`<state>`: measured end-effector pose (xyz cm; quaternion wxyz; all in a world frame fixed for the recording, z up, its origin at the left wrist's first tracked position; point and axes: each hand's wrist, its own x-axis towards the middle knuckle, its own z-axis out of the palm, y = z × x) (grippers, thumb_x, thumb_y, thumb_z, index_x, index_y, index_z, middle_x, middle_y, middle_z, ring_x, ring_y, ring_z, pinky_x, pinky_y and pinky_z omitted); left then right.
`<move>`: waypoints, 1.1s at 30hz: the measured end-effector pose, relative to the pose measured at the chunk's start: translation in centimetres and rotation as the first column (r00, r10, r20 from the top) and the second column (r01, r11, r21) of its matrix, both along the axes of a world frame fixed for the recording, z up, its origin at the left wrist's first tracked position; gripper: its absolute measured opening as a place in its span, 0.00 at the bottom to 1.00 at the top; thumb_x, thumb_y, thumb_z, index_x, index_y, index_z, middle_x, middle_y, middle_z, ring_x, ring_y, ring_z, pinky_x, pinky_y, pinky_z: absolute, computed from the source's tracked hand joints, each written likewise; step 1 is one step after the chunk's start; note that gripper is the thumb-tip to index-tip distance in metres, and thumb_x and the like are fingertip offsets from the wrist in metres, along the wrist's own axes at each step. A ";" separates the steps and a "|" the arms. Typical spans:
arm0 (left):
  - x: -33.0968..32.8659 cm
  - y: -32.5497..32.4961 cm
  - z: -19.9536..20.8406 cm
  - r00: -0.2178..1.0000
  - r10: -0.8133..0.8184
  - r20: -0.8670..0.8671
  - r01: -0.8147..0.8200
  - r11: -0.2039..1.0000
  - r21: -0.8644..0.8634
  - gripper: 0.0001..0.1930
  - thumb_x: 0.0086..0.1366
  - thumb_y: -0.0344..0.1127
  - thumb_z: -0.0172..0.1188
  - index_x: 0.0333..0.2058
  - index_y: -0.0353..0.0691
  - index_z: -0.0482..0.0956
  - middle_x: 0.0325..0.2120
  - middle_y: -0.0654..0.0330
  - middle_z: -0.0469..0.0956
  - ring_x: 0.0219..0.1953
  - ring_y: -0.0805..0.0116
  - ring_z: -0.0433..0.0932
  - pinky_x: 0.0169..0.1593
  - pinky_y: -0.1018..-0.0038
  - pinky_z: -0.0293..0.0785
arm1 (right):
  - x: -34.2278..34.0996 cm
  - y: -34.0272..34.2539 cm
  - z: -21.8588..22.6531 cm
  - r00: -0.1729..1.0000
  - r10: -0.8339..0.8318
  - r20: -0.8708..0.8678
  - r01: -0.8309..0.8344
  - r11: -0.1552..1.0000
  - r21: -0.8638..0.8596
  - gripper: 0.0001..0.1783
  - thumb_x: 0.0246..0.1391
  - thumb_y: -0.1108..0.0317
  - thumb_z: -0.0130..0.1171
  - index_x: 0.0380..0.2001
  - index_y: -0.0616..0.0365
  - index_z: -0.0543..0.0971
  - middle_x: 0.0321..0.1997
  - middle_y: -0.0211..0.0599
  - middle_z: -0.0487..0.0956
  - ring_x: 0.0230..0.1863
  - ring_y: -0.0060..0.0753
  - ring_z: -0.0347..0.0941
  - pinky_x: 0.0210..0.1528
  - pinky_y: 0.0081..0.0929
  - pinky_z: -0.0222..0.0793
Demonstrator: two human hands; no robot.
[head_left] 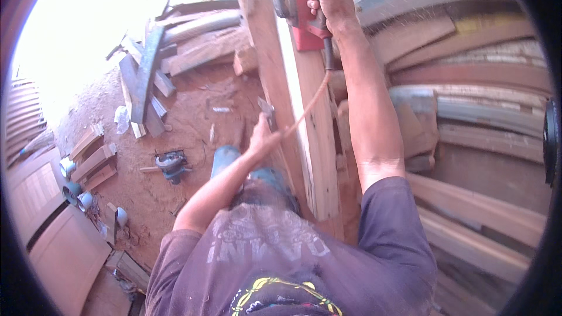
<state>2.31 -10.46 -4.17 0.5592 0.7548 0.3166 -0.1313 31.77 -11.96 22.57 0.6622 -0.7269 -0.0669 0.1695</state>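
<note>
At the top, my right hand [336,1] is closed around the handle of a red electric planer [304,9]. The planer rests on a long pale timber beam [313,140], far from my body. From its back end an orange power cord [311,105] curves toward my left wrist. Beside the beam's left plank [269,64], my left hand [263,136] is closed, fingers pointing away from me. A small greyish piece [266,107] sticks out at its fingertips; its kind is unclear. Whether the cord lies over or under that hand cannot be made out.
Stacked boards [468,99] fill the right side, with fine chips in the air above them. A blue and black power tool [171,164] sits on the reddish dirt floor at left. Beyond it lie scrap timber [146,76], wooden panels [70,251] and several pale blue round things [85,200].
</note>
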 end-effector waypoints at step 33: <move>0.4 0.9 1.9 0.999 0.030 0.039 -0.023 0.987 -0.157 0.29 0.65 0.49 0.74 0.50 0.32 0.71 0.35 0.55 0.82 0.34 0.69 0.81 0.33 0.68 0.79 | -35.2 -22.5 1.9 0.893 -0.297 -0.338 0.185 0.927 -0.326 0.26 0.73 0.50 0.55 0.22 0.56 0.76 0.16 0.22 0.71 0.17 0.13 0.66 0.20 0.19 0.58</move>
